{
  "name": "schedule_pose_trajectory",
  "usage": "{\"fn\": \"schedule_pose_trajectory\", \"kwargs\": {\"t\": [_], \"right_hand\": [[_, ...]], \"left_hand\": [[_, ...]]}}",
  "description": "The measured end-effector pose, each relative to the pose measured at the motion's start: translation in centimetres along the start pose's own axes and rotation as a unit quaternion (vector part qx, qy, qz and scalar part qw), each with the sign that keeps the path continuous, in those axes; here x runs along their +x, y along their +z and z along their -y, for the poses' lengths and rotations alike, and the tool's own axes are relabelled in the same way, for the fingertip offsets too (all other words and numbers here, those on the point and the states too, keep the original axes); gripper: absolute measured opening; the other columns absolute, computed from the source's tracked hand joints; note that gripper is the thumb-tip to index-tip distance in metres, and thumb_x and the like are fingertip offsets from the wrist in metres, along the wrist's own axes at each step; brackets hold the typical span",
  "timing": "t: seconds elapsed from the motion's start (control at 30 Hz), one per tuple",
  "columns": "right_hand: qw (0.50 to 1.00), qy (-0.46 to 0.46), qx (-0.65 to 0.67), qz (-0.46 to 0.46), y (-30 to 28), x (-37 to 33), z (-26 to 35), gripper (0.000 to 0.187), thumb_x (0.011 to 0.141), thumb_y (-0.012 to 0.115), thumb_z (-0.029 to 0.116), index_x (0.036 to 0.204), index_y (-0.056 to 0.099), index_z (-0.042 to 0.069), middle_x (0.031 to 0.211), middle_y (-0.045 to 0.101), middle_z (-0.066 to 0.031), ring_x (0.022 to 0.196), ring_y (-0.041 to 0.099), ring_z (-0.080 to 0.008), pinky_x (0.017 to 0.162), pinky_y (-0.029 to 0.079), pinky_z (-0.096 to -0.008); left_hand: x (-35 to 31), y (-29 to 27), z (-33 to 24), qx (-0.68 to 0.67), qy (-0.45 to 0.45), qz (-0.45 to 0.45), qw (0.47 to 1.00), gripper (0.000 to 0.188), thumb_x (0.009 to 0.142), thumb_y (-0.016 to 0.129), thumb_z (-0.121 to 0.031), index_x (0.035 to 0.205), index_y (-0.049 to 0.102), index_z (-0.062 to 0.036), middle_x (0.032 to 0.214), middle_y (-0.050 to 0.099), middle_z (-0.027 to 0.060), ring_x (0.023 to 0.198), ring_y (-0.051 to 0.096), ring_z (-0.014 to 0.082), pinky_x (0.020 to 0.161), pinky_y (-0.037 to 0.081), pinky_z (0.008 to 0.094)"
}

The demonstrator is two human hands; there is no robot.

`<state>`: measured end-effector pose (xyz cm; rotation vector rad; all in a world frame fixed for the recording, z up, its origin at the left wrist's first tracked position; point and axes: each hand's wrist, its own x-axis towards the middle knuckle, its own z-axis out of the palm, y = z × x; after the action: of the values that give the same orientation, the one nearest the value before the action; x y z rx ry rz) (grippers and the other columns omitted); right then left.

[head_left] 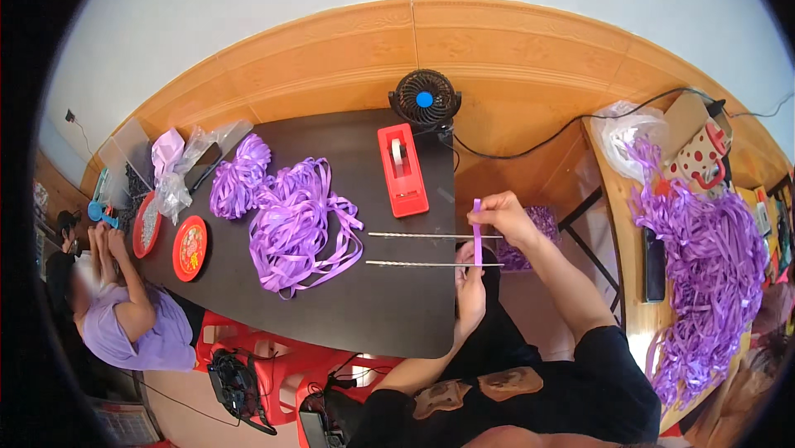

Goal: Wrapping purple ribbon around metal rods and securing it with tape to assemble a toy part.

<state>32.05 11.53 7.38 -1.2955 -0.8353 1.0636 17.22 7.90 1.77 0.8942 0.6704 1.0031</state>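
From my remote view, I take the red tape dispenser (403,171) as my landmark. The two thin rods (414,235) run side by side on its near side, their right ends reaching past the table (364,328) edge. The purple ribbon strip (478,237) crosses both rods, to the right of the dispenser and nearer me. My right hand (507,218) has thumb and finger pinched together on the strip's far end. My left hand (470,299) is at the near rod, fingers curled up beside the strip; I cannot tell whether they clamp ribbon, rod or both. To do this well, I judge, I should hold the strip flat and square to the rods, with light, even tension: too hard a pull could draw the rods together, and slack could let it twist. The loose ribbon pile (286,237) sits left of the dispenser, clear of both hands.
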Motion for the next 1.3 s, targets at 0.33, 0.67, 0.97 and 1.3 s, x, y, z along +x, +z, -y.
{"fn": "schedule_pose_trajectory", "kwargs": {"t": [0.33,0.67,0.97,1.3], "right_hand": [[0.959,0.196,0.201,0.031,0.5,-3.2,-5.3,0.019,0.083,0.061,0.014,0.093,0.067,-0.001,0.083,0.067,-0.0127,0.075,0.065,-0.0234,0.072,0.053,-0.0361],[0.993,-0.077,0.06,-0.071,2.5,-9.7,-4.4,0.017,0.08,0.061,0.001,0.097,0.064,-0.003,0.093,0.064,-0.0059,0.088,0.058,-0.0128,0.08,0.045,-0.0269],[0.972,-0.039,0.172,-0.153,6.4,-10.6,-4.3,0.01,0.082,0.063,0.005,0.075,0.067,-0.002,0.086,0.063,-0.0052,0.083,0.057,-0.012,0.075,0.043,-0.0251],[0.971,-0.043,0.162,-0.172,8.0,-12.2,-1.9,0.013,0.085,0.058,0.005,0.077,0.067,-0.002,0.087,0.065,-0.0061,0.078,0.057,-0.0105,0.071,0.044,-0.0238]], "left_hand": [[2.3,0.8,1.2,0.056,0.129,-0.007,0.99,0.022,0.093,0.051,-0.015,0.111,0.059,-0.0052,0.12,0.052,0.0044,0.115,0.046,0.0181,0.099,0.035,0.0319],[-2.1,-0.4,-0.2,-0.026,0.002,-0.022,0.999,0.018,0.094,0.052,-0.015,0.104,0.061,-0.002,0.101,0.06,0.0029,0.095,0.053,0.011,0.089,0.039,0.0272],[-3.9,0.3,-1.0,-0.079,-0.034,-0.019,0.996,0.021,0.096,0.047,-0.017,0.109,0.056,-0.0028,0.103,0.057,0.0026,0.091,0.051,0.0091,0.078,0.04,0.0219],[-3.8,1.3,-4.0,-0.191,-0.08,0.019,0.978,0.045,0.099,0.032,-0.042,0.112,0.051,-0.0043,0.106,0.055,0.0065,0.102,0.052,0.0176,0.09,0.042,0.0323]]}}
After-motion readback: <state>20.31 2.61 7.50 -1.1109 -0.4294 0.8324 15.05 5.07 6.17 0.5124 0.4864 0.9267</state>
